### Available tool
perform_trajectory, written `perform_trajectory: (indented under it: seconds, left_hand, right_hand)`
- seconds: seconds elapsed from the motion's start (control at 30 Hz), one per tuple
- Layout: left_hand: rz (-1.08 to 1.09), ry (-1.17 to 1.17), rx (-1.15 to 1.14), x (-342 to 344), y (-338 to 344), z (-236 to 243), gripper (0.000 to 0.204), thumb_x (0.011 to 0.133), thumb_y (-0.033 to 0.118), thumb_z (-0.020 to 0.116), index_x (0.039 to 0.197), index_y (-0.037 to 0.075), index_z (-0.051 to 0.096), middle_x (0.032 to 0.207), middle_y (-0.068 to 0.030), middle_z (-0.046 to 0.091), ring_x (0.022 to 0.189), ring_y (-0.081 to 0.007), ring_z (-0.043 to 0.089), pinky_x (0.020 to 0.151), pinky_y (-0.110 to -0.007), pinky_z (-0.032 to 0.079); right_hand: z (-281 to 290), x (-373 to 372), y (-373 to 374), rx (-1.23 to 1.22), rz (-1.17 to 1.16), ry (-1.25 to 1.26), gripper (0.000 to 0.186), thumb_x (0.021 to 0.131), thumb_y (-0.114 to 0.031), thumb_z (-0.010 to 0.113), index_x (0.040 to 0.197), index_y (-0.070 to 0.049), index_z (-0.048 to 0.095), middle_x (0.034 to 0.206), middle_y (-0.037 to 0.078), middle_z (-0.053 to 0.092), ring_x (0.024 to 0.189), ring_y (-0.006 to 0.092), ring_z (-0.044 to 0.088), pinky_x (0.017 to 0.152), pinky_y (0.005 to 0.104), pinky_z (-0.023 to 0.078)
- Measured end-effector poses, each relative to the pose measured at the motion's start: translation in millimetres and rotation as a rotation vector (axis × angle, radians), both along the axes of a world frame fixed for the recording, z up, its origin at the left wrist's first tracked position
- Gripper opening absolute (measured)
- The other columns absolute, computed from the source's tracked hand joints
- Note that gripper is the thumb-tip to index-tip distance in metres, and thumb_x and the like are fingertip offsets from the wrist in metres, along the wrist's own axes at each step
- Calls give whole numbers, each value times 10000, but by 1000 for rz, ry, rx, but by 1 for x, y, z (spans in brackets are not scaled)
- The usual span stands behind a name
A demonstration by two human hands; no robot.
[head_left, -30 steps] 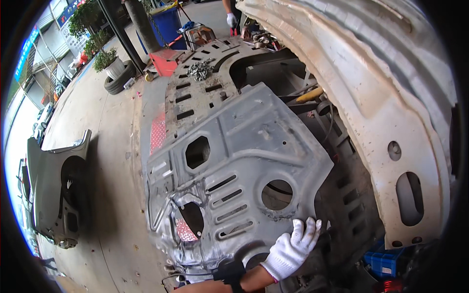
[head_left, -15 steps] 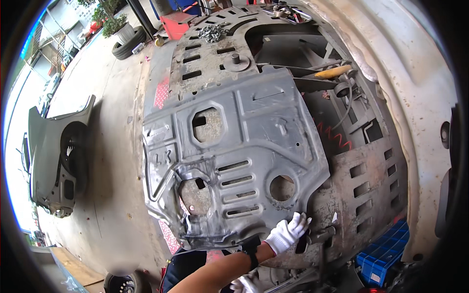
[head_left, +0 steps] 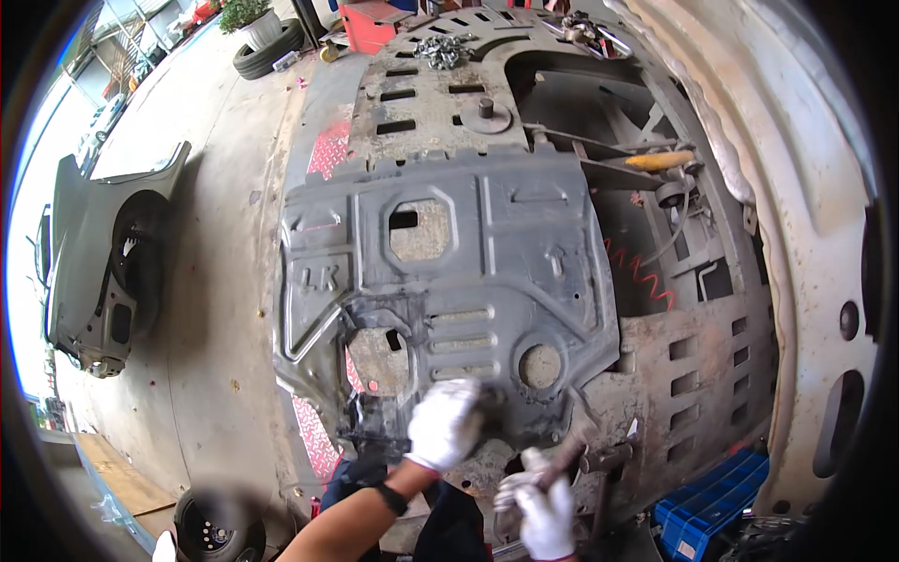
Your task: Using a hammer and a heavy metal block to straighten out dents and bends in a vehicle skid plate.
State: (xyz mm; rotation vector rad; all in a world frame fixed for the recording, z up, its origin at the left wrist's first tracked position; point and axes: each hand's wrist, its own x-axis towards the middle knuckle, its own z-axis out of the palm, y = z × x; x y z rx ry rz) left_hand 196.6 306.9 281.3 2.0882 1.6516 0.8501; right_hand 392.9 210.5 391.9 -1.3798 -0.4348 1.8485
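Note:
A grey metal engine skid plate (head_left: 524, 248), with pressed ribs, slots and large openings, lies flat on the worn metal bench before me. My left hand (head_left: 445, 426), in a white glove, is over its near edge, to the left of the round opening. Its blurred fingers curl at a dark lump (head_left: 489, 412) whose kind I cannot make out. Lower and to the right, my gloved right hand (head_left: 538, 506) is wrapped around the handle of a hammer (head_left: 562, 459). The hammer's blurred head points up toward the plate's near right corner.
The slotted bench (head_left: 665, 375) extends right and behind the plate, with a chain (head_left: 444, 51) on top. A rusty pale car body panel (head_left: 796, 244) stands close on the right. At lower right is a blue crate (head_left: 712, 506). A fender (head_left: 117, 262) stands on the left floor.
My left hand has moved left from the plate's near right corner. My right hand has come up from the lower edge with the hammer. The whole view has shifted slightly.

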Motion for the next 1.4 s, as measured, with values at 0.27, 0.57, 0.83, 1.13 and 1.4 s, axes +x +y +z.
perform_trajectory:
  seconds: [0.27,0.57,0.83,1.13,1.4]
  left_hand:
    - [85,319,-231,-116,-25,-3,664,815,396,761,1333,11,601,1318,-193,600,1206,-395,570,1014,-504,468]
    - [116,237,-242,-123,-32,-19,702,762,405,803,1342,52,626,1343,-159,591,1243,-384,542,1043,-506,443]
    - [119,226,-246,-131,-31,-17,675,784,399,784,1336,49,617,1321,-150,581,1209,-370,541,1016,-480,454]
    - [98,225,-250,-130,-25,-18,668,794,406,778,1338,53,616,1334,-149,578,1228,-376,539,1058,-492,436]
    - [79,217,-269,-126,-27,-12,671,806,411,772,1349,49,613,1361,-167,572,1256,-388,530,1092,-511,413]
  right_hand:
    - [-53,-88,35,-180,43,-8,230,1014,-168,682,1212,-54,648,724,13,597,522,70,520,459,226,418]
    - [-105,-139,76,-136,124,-300,409,1087,-404,505,1117,-16,630,627,24,563,441,90,492,400,251,411]
    - [-72,-148,95,-153,-3,-269,247,1037,-243,542,1060,-10,622,640,32,566,469,105,507,411,248,410]
    - [-102,-138,91,-264,-10,-334,398,1051,-446,538,964,-64,607,616,6,549,436,89,483,377,252,376]
    - [-76,-150,64,117,-231,-200,303,1032,-311,588,1070,-13,619,705,63,602,508,131,549,425,260,418]
